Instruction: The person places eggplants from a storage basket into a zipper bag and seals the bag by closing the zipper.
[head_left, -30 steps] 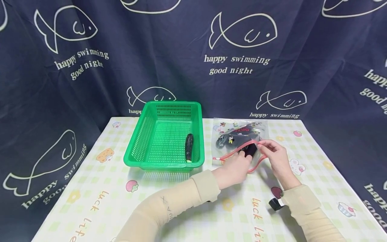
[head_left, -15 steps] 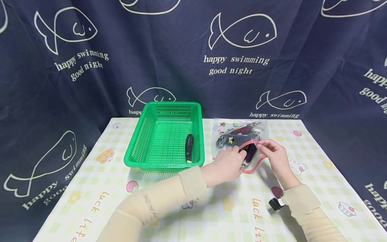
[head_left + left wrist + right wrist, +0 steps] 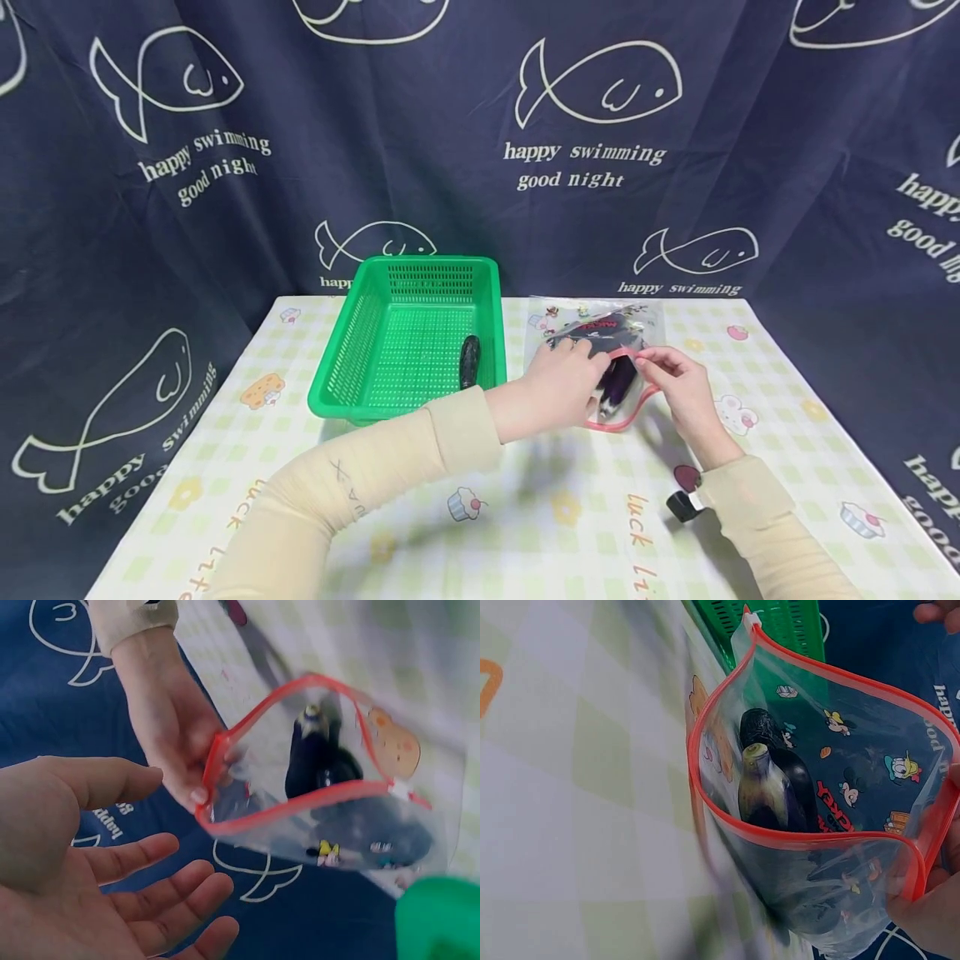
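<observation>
Head: right hand (image 3: 684,393) pinched the red rim (image 3: 617,428) of a clear bag (image 3: 618,333); left hand (image 3: 558,382) overlapped the bag, contact hard to judge. One dark vegetable (image 3: 469,361) lay in the green basket (image 3: 321,404)

Left wrist: left fingers (image 3: 161,891) loosely spread, gripping nothing; dark eggplants (image 3: 304,761) inside the bag

Right wrist: right hand gripped the rim, bag gaping

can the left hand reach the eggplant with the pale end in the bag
Probably yes: the bag gapes open, the right hand pinches its edge, the eggplant lies pale end toward the opening, and the left hand is near, holding nothing.
</observation>
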### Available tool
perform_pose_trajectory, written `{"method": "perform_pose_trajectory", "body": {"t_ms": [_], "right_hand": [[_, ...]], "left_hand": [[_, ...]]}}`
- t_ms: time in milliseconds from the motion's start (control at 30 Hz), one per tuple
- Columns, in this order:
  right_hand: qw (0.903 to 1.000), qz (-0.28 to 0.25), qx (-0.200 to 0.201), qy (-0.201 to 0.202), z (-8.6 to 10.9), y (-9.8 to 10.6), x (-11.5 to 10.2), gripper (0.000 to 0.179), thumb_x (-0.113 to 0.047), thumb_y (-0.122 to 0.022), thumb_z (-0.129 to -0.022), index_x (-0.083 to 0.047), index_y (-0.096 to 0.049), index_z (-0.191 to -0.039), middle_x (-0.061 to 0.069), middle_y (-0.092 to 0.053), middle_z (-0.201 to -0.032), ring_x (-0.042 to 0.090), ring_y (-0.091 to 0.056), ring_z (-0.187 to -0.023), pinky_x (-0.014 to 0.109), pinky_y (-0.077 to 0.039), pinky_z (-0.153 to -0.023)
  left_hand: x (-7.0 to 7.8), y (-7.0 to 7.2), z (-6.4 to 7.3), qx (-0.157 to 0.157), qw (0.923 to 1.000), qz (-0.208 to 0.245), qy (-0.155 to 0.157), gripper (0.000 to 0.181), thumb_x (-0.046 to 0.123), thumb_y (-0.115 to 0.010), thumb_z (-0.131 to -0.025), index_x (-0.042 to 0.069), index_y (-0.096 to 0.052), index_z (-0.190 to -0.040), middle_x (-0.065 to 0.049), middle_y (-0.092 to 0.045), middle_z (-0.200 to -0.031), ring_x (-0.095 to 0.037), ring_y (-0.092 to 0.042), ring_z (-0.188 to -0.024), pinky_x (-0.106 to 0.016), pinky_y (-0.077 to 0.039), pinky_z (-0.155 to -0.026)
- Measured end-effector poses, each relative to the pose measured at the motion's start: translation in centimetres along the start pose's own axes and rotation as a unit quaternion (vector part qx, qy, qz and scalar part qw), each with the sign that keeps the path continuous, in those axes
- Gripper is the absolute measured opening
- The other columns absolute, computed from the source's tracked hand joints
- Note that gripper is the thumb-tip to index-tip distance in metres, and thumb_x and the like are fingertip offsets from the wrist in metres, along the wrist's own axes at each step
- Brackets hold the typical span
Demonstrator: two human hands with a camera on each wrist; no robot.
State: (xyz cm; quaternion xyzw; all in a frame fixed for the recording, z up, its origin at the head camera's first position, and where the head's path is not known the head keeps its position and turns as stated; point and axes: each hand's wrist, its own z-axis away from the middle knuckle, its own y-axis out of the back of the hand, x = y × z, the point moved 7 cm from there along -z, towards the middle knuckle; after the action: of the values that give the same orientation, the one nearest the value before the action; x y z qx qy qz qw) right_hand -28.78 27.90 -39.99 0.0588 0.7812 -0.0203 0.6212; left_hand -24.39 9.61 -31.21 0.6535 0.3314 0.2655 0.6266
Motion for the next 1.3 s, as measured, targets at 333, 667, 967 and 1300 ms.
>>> {"method": "perform_pose_trajectory", "body": {"t_ms": [333,667,967,1300], "right_hand": [[1.0,0.0,0.003,0.0,0.0,0.1,0.0,0.008,-0.004,-0.066,-0.086,-0.01,-0.068,-0.091,-0.01,-0.066,-0.078,0.002,-0.057,-0.069,0.015,-0.047,-0.064],[1.0,-0.003,0.001,-0.002,0.0,0.2,0.0,0.008,-0.004,-0.066,-0.086,-0.01,-0.068,-0.091,-0.011,-0.066,-0.078,0.001,-0.057,-0.07,0.015,-0.047,-0.065],[0.9999,-0.01,0.002,0.0,-0.1,0.2,0.2,0.01,-0.003,-0.066,-0.086,-0.011,-0.068,-0.091,-0.011,-0.067,-0.078,0.001,-0.057,-0.07,0.015,-0.047,-0.065],[0.9998,-0.019,0.003,0.0,-0.1,0.4,0.3,0.009,-0.003,-0.066,-0.086,-0.01,-0.068,-0.091,-0.011,-0.067,-0.078,0.002,-0.058,-0.07,0.015,-0.047,-0.065]], "left_hand": [[-2.6,1.5,-0.2,-0.008,0.9999,0.001,0.01,0.047,0.041,-0.063,-0.086,0.021,-0.05,-0.127,-0.002,-0.053,-0.12,-0.022,-0.049,-0.111,-0.046,-0.042,-0.087],[-6.1,2.4,-0.1,-0.007,0.9993,0.003,0.037,0.046,0.034,-0.064,-0.085,0.019,-0.05,-0.127,-0.003,-0.052,-0.113,-0.022,-0.047,-0.105,-0.043,-0.042,-0.081],[-9.5,0.9,-0.5,-0.028,0.9964,0.006,0.079,0.053,0.029,-0.064,-0.085,0.018,-0.044,-0.133,-0.008,-0.047,-0.122,-0.026,-0.044,-0.108,-0.044,-0.04,-0.082],[-14.4,-1.5,-1.1,-0.069,0.9901,0.001,0.123,0.07,0.04,-0.066,-0.084,0.014,-0.035,-0.141,-0.014,-0.039,-0.14,-0.033,-0.04,-0.124,-0.054,-0.04,-0.091]]}}
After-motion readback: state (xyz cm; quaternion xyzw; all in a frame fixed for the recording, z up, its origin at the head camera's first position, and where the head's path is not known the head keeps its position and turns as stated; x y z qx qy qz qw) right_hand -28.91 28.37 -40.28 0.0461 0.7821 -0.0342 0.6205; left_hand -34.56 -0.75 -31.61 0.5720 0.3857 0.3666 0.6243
